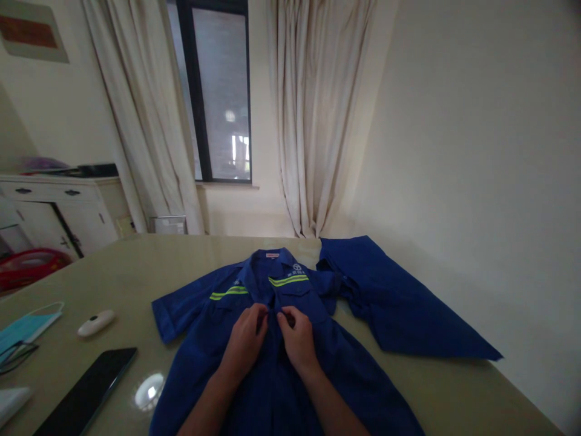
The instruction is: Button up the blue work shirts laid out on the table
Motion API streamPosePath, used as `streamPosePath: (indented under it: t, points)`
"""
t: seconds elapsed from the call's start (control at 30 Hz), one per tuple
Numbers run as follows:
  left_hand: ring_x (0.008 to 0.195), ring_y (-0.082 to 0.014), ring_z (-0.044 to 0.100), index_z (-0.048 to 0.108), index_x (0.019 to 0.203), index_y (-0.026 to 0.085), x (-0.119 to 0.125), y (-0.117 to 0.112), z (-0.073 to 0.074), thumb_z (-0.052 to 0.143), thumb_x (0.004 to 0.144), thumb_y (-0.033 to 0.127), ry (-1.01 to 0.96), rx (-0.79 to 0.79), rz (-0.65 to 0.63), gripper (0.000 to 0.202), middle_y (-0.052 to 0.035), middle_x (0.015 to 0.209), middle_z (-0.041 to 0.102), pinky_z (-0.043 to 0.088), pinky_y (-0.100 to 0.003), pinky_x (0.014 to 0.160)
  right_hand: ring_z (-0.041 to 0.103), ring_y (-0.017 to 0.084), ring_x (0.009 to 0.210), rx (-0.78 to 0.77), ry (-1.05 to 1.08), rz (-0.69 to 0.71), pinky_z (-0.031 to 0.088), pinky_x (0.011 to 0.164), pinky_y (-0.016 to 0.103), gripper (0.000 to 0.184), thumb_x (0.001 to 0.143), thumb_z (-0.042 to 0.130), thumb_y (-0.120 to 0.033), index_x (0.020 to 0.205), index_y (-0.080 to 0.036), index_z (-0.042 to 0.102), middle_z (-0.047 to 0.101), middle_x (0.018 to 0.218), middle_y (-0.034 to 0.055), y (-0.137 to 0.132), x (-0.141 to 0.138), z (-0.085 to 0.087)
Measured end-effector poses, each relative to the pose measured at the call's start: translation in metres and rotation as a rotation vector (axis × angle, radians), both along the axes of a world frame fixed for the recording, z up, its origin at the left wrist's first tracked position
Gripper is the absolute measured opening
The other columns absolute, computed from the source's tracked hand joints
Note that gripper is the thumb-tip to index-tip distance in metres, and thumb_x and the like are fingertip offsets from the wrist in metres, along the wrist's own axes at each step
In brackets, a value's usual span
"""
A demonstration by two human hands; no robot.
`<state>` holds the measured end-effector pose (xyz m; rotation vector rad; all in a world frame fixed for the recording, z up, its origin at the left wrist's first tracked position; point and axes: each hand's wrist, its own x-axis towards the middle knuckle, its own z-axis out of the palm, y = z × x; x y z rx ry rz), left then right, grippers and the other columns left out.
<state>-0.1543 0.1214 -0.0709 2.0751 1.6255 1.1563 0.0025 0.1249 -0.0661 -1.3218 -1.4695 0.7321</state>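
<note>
A dark blue short-sleeved work shirt [200,357] lies front side up on the table, its collar pointing away from me. Yellow-green stripes cross its chest, and a white emblem shows above one stripe. My left hand [249,333] pinches one front edge of the shirt just below the open neck. Opposite it, my right hand [296,333] pinches the other front edge, the fingertips of both hands close together. Any button between them is too small to make out. The shirt's lower part runs out of view beneath my forearms.
Dark blue folded trousers or similar cloth [408,303] lie at the right, touching the shirt's sleeve. Left on the table [149,260] are a black phone [86,393], a small white oval device [96,323], a blue face mask [29,330] and a dark cable or glasses [18,356].
</note>
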Motion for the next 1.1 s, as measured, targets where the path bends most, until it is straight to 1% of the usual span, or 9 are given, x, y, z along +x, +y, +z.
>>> streamPosePath:
  t: [0.07,0.13,0.23,0.33,0.43,0.57,0.73,0.93,1.1]
  points:
    - [0.096,-0.0229,0.067,0.063,0.108,0.024,0.002,0.003,0.000,0.049,0.091,0.025,-0.002,-0.037,-0.022,0.022,-0.0058,0.100,0.072,0.050,-0.035,0.089,0.072,0.025,0.085,0.019,0.078,0.019,0.053,0.079,0.032,0.028,0.089,0.058,-0.036,0.099,-0.015,0.074,0.077,0.092,0.0099,0.002,0.000,-0.001]
    - [0.090,-0.0218,0.068,0.066,0.106,0.023,0.002,0.005,0.003,0.052,0.089,0.023,0.001,-0.108,-0.043,0.023,-0.0053,0.097,0.074,0.050,-0.033,0.084,0.072,0.024,0.086,0.041,0.104,0.045,0.053,0.079,0.032,0.028,0.087,0.058,-0.034,0.100,-0.015,0.075,0.077,0.093,0.0100,0.004,-0.001,-0.002]
    - [0.079,-0.0192,0.067,0.069,0.095,0.022,0.000,0.007,0.009,0.055,0.085,0.022,0.011,-0.198,-0.054,0.017,-0.0029,0.088,0.073,0.048,-0.029,0.073,0.071,0.023,0.083,0.059,0.070,0.063,0.052,0.077,0.031,0.026,0.084,0.058,-0.030,0.097,-0.016,0.076,0.077,0.091,0.0088,0.004,-0.004,-0.003]
    - [0.077,-0.0185,0.066,0.068,0.092,0.023,-0.001,0.006,0.012,0.055,0.085,0.022,-0.021,-0.217,-0.044,0.015,-0.0011,0.084,0.072,0.046,-0.028,0.070,0.069,0.022,0.076,0.041,-0.008,0.046,0.050,0.071,0.029,0.022,0.082,0.060,-0.028,0.091,-0.017,0.076,0.076,0.083,0.0071,0.003,-0.006,-0.002]
    - [0.085,-0.0198,0.067,0.068,0.095,0.023,-0.001,0.004,0.012,0.053,0.087,0.022,-0.087,-0.154,-0.049,0.016,-0.0031,0.092,0.072,0.048,-0.029,0.077,0.067,0.021,0.071,0.021,-0.066,0.033,0.047,0.067,0.029,0.021,0.083,0.061,-0.028,0.091,-0.017,0.077,0.074,0.076,0.0054,0.000,-0.007,0.000]
    - [0.091,-0.0215,0.067,0.068,0.095,0.023,0.001,0.001,0.012,0.051,0.091,0.022,-0.074,-0.052,-0.046,0.017,-0.0047,0.096,0.070,0.050,-0.032,0.083,0.066,0.020,0.067,0.006,-0.077,0.037,0.045,0.063,0.027,0.021,0.085,0.059,-0.030,0.090,-0.018,0.076,0.072,0.071,0.0033,-0.002,-0.007,0.002]
    - [0.093,-0.0218,0.066,0.067,0.099,0.025,0.003,-0.003,0.010,0.050,0.096,0.024,-0.005,0.001,-0.055,0.018,-0.0036,0.098,0.070,0.051,-0.035,0.085,0.068,0.021,0.071,0.022,-0.056,0.038,0.046,0.066,0.028,0.027,0.089,0.053,-0.034,0.094,-0.018,0.074,0.073,0.077,0.0049,-0.001,-0.007,0.000]
    - [0.094,-0.0207,0.066,0.066,0.102,0.025,0.004,-0.006,0.008,0.048,0.098,0.020,0.121,0.028,-0.049,0.019,-0.0029,0.098,0.070,0.051,-0.034,0.088,0.069,0.021,0.070,0.021,-0.051,0.038,0.047,0.066,0.028,0.023,0.089,0.055,-0.034,0.092,-0.018,0.072,0.073,0.076,0.0047,-0.001,-0.006,0.000]
    - [0.095,-0.0201,0.063,0.064,0.103,0.025,0.006,-0.009,0.010,0.045,0.100,0.018,0.184,0.096,-0.080,0.021,-0.0029,0.102,0.069,0.051,-0.033,0.088,0.072,0.023,0.078,0.012,-0.074,-0.004,0.049,0.071,0.029,0.024,0.092,0.052,-0.033,0.097,-0.018,0.071,0.076,0.085,0.0078,-0.003,-0.008,0.002]
